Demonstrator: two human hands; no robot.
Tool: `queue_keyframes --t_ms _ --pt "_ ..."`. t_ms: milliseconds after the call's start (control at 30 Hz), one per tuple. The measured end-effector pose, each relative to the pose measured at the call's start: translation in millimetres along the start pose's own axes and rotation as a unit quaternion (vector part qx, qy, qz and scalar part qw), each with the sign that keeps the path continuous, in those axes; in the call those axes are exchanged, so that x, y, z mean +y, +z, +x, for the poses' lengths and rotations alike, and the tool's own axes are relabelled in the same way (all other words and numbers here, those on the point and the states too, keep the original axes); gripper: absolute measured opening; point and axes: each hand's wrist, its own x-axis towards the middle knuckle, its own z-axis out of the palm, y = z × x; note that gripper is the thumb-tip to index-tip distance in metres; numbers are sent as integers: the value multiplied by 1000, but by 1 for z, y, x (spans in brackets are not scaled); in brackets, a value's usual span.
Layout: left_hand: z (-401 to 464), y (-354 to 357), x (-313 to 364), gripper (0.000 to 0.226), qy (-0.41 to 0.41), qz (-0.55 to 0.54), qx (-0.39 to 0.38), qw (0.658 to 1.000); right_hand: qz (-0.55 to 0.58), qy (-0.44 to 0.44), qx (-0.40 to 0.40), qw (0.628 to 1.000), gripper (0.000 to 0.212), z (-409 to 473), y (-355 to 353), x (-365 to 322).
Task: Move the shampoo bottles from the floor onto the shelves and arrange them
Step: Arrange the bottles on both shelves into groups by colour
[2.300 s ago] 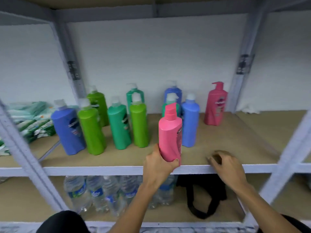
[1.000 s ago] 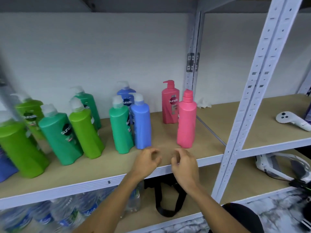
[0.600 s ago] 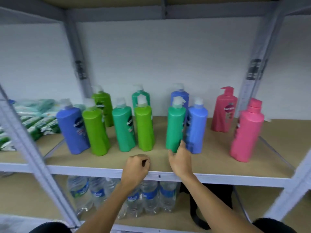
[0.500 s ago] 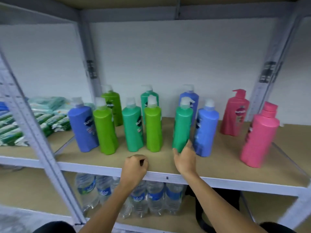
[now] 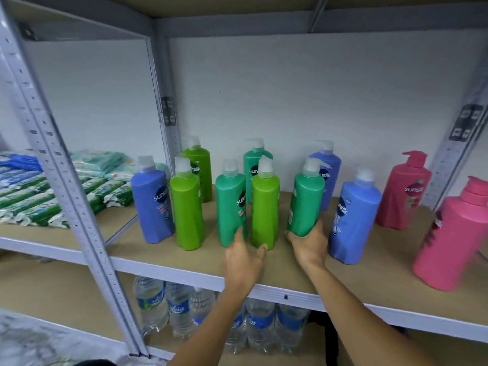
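Right grip (image 5: 308, 244) hides teal bottle (image 5: 306, 199) base, pink bottle (image 5: 454, 241) blurred

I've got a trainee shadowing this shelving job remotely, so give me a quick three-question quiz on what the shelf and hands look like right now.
1. True or false: the right hand grips the base of a teal bottle.
2. Which bottle stands between the thumb and fingers of the left hand? A) the lime green bottle B) a pink one C) a blue one
3. Fill in: on the lower shelf, under the shampoo, stand clear ____ bottles.

Key: 1 true; 2 A; 3 water.
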Motion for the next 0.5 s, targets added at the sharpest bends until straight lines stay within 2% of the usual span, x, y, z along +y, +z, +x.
queue_keyframes --t_ms 67,167,267,367,500 --pt "3 15 11 82 -23 -18 6 1000 11 -8 -11 1000 70 -12 -10 3" --pt "8 33 29 73 -101 -33 20 994 18 -34 -36 999 72 -35 -30 9" --pt "17 49 41 74 -141 -8 57 988 17 -51 -48 997 75 -53 -47 17" --pt "21 56 43 71 -137 16 97 986 0 -53 -55 997 75 -62 -57 23" --pt "19 43 27 67 -106 -18 54 993 -11 -55 -48 997 73 -65 -60 22"
